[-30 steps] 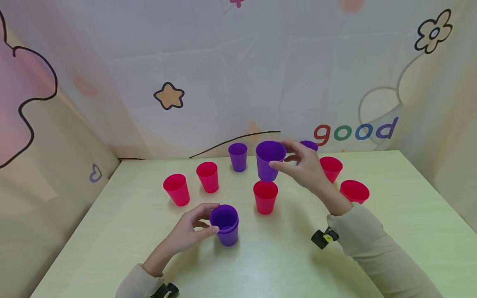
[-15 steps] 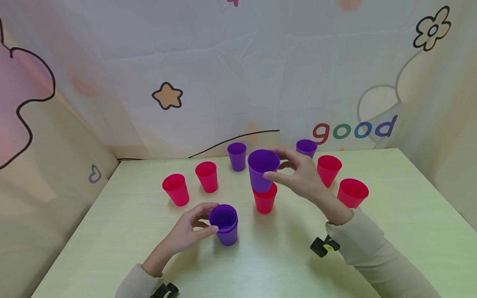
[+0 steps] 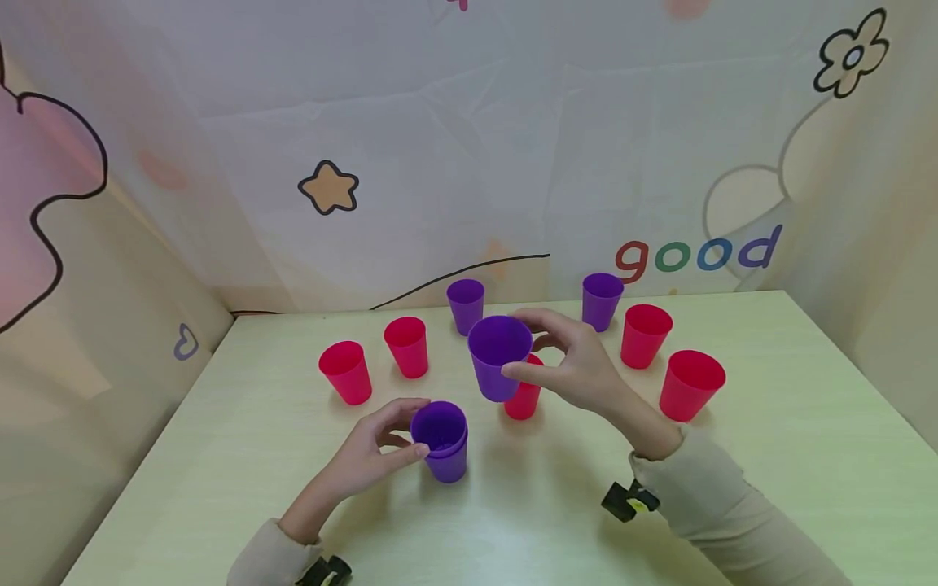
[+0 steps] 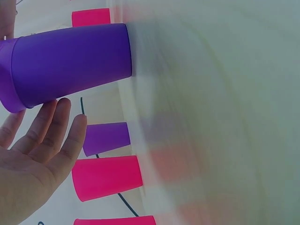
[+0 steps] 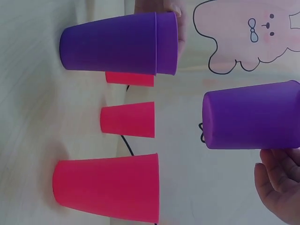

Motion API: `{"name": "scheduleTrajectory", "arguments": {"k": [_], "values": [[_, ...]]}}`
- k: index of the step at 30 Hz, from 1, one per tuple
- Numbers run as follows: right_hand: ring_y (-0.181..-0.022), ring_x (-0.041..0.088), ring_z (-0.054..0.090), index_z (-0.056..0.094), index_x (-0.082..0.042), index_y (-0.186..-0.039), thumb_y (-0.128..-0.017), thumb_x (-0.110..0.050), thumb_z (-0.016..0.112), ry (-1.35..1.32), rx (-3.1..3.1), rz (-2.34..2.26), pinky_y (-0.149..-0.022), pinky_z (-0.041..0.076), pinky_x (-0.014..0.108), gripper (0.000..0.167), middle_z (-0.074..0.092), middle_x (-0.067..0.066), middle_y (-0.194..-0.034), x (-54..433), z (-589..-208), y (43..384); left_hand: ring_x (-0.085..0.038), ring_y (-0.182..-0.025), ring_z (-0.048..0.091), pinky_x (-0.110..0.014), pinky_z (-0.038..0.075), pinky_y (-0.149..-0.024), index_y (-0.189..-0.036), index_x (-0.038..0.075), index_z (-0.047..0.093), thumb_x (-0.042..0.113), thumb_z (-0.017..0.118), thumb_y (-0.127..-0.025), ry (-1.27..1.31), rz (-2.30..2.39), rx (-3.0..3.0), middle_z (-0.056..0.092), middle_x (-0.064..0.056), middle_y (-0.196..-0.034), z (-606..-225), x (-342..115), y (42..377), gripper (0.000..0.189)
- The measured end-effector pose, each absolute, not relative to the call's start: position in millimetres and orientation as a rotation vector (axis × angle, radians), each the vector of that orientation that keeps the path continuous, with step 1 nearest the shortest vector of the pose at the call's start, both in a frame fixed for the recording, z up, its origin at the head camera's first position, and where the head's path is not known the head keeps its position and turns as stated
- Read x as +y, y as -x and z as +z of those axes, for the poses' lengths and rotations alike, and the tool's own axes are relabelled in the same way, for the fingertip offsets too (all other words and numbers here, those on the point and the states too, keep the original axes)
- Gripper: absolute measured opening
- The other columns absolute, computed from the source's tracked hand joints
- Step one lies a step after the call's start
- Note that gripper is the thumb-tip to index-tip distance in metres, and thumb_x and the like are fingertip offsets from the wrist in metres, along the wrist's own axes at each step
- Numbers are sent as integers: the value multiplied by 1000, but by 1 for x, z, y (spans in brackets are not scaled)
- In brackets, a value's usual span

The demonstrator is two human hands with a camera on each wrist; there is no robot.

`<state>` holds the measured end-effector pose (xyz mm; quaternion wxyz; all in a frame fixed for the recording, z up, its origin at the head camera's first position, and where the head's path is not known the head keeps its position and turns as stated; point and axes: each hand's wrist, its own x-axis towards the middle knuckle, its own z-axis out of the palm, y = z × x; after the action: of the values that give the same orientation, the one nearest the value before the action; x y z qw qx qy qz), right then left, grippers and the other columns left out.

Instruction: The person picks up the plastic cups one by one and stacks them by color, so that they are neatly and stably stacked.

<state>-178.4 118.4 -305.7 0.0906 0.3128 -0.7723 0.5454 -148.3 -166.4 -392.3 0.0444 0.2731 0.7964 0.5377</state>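
Observation:
My right hand (image 3: 575, 362) grips a purple cup (image 3: 493, 362) near its rim and holds it upright in the air. In the right wrist view the raised cup (image 5: 253, 117) is well off the table. On the table stand nested purple cups (image 3: 447, 468), one rim just above another. My left hand (image 3: 370, 452) holds this stack near the top, thumb in front and fingers behind; its fingers (image 4: 58, 124) lie against the side in the left wrist view. A red cup (image 3: 523, 400) stands behind the raised cup, partly hidden by it.
Two red cups (image 3: 352, 378) (image 3: 412, 354) stand to the left, and two more red cups (image 3: 685, 391) (image 3: 641, 342) to the right. Purple cups (image 3: 466, 309) (image 3: 601, 305) stand near the table's back edge. A printed curtain (image 3: 440, 163) hangs behind the table (image 3: 183, 456).
My right hand has brought the raised purple cup left and toward me, from above the middle red cup toward the purple stack. My left hand has stayed at the stack.

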Motion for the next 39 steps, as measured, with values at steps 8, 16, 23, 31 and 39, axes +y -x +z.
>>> {"name": "scheduleTrajectory", "arguments": {"k": [8,16,23,31,39], "values": [[-92,19,56,55,1,-118,-71,-4,75,-983,-2304,1592,-77,50,34,51,61,9,-109,109,-309,174,-27,-97,58,-35,50,-79,-127,4,48,10,67,-82,-825,1647,2434,61,-14,-110,-393,-167,148,49],[-94,20,57,55,0,-119,-71,-6,76,-1041,-2293,1609,-77,51,31,53,61,9,-110,100,-312,171,-25,-99,57,-35,50,-80,-127,4,48,11,67,-82,-814,1641,2439,61,-12,-111,-392,-166,148,48],[-93,20,57,56,0,-118,-71,-6,76,-1103,-2264,1625,-76,51,31,51,61,9,-109,93,-314,171,-25,-99,57,-34,50,-80,-128,5,47,12,66,-83,-806,1633,2432,60,-12,-112,-391,-166,147,49],[-94,18,56,55,-1,-118,-71,-8,76,-1126,-2281,1616,-76,50,31,52,61,7,-110,84,-313,170,-26,-99,57,-35,49,-81,-128,7,47,14,66,-83,-784,1622,2430,59,-12,-113,-391,-167,148,49],[-94,16,55,56,-3,-118,-71,-10,77,-1143,-2287,1624,-77,50,33,53,61,3,-109,77,-314,169,-26,-100,57,-35,49,-81,-128,7,47,12,66,-83,-794,1629,2431,59,-13,-113,-392,-167,148,48]]}}
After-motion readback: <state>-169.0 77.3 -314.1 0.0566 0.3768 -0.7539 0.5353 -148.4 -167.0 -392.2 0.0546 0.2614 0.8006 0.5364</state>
